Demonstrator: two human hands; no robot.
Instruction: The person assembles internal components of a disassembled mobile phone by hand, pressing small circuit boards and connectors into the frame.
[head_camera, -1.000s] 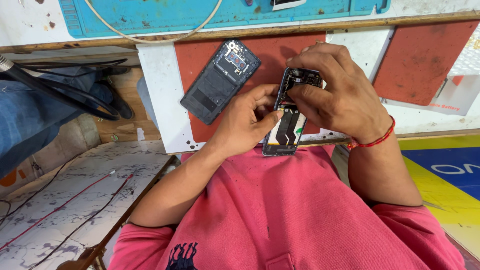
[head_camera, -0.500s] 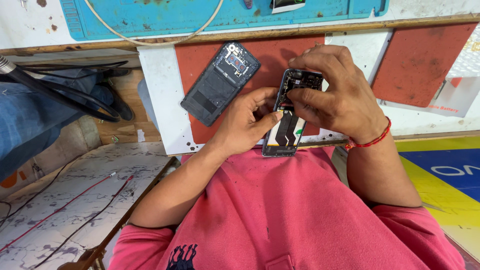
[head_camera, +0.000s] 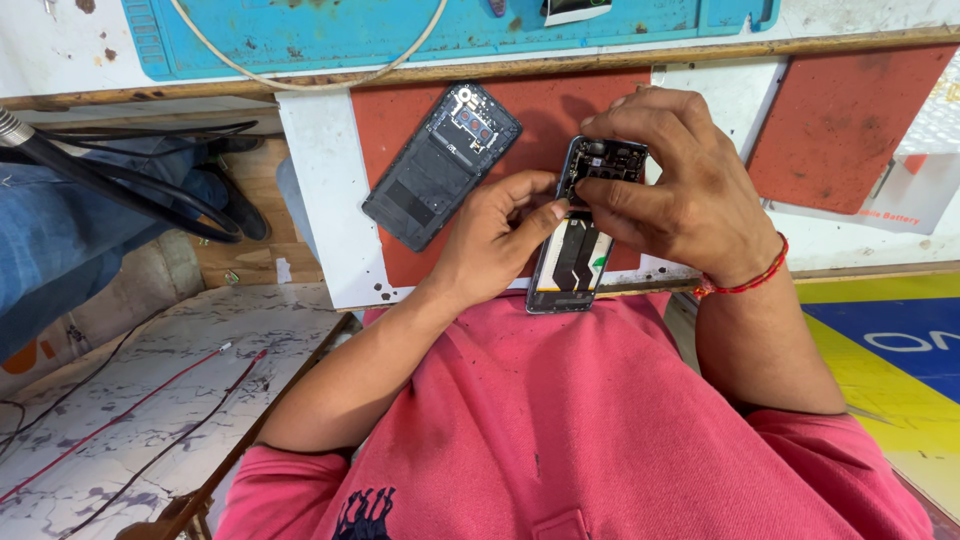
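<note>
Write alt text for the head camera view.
Both hands work on an opened phone at a workbench edge: the left hand steadies its side, the right hand pinches near its top. A detached dark back cover lies to the left on a red mat.

White workbench (head_camera: 320, 200) with red mats (head_camera: 850, 120), blue mat (head_camera: 300, 30) behind, cracked marble floor (head_camera: 130, 400), black cables (head_camera: 130, 190)

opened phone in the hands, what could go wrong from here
The opened phone overhangs the near edge of the work board above the lap; it could slip off if the left hand eases. The right hand has fingertips on the exposed parts at its top end, which could be bent or dislodged. The removed back cover lies loose close by and could get knocked.
</note>
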